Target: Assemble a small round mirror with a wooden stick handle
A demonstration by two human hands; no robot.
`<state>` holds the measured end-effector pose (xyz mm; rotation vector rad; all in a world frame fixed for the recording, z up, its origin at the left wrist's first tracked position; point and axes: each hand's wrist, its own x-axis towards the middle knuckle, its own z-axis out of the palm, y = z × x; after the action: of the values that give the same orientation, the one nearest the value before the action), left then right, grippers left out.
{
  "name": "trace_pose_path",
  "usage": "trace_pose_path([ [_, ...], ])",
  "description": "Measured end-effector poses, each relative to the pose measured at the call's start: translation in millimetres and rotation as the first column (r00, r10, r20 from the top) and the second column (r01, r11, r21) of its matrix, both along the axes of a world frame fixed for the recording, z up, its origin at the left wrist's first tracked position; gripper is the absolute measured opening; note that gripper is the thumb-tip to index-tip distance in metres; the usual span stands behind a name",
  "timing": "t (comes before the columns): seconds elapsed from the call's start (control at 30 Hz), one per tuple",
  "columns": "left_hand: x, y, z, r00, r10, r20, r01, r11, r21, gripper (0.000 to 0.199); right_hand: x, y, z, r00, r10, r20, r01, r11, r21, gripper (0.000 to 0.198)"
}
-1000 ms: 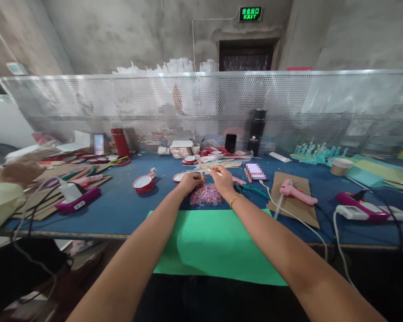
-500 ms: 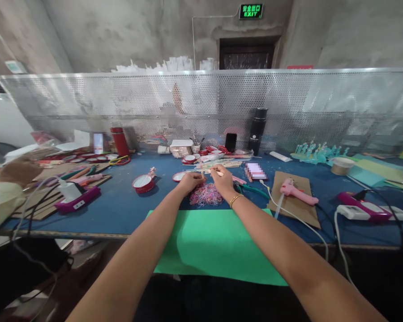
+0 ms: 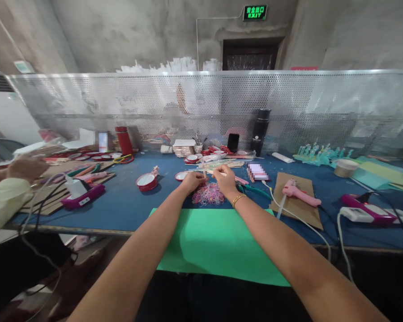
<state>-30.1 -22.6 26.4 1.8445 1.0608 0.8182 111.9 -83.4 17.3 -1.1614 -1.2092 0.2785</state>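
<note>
Blue worktop (image 3: 117,210), both hands out over its front half, around mid-length. Left hand (image 3: 194,181): grip closed to a fingertip pinch on a thin pale strip (image 3: 204,171), which sticks up above the fingers. Right hand (image 3: 225,179), gold bracelet (image 3: 238,200) at the wrist: fingers curled inward just beside the strip, hands near each other; small pale bit shows at the fingertips, can't tell whether this grip has hold of it.

Loose pile of thin coloured bands (image 3: 208,197) on the worktop under and between the hands, toward the front edge. Green sheet (image 3: 218,246) just in front of the pile, hanging past the front edge. Loose sticks (image 3: 233,164) behind the hands, toward the back edge.

Left of the left hand: red-sided round box (image 3: 147,182). Right of the right hand: green-handled tool (image 3: 257,192), then pink glue gun (image 3: 302,194) on cardboard (image 3: 309,217). Phone with lit screen (image 3: 258,171) behind the tool.

Back edge: red bottle (image 3: 124,141) on the left side, black bottle (image 3: 261,132) right of centre, turquoise pieces (image 3: 319,156) toward the back right corner. Purple-and-white power strip (image 3: 372,211) by the front edge, right side. Co-worker's hand (image 3: 27,167) over the left end.
</note>
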Motion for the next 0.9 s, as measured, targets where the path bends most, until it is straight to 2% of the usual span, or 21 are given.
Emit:
trace_pose_path([
  [0.33,1,-2,1.1,1.0,-0.028,0.001,0.028,1.0,0.012,0.032,-5,-5,3,0.997,0.077,0.028,-0.077,0.997,-0.002,0.014],
  [0.53,0,3,-3.3,1.0,-0.021,0.01,0.021,1.0,0.023,0.031,-5,-2,1,0.996,0.065,0.066,-0.064,0.998,-0.011,0.015],
  [0.73,-1,8,-6.9,0.999,-0.04,-0.012,0.041,0.998,0.046,0.03,-2,-3,2,0.999,-0.02,0.045,0.021,1.0,-0.023,0.014],
  [0.9,0,5,-4.9,0.999,-0.035,0.011,0.035,0.999,0.024,0.031,-4,-2,0,0.998,0.026,0.058,-0.026,1.0,0.0,0.014],
])
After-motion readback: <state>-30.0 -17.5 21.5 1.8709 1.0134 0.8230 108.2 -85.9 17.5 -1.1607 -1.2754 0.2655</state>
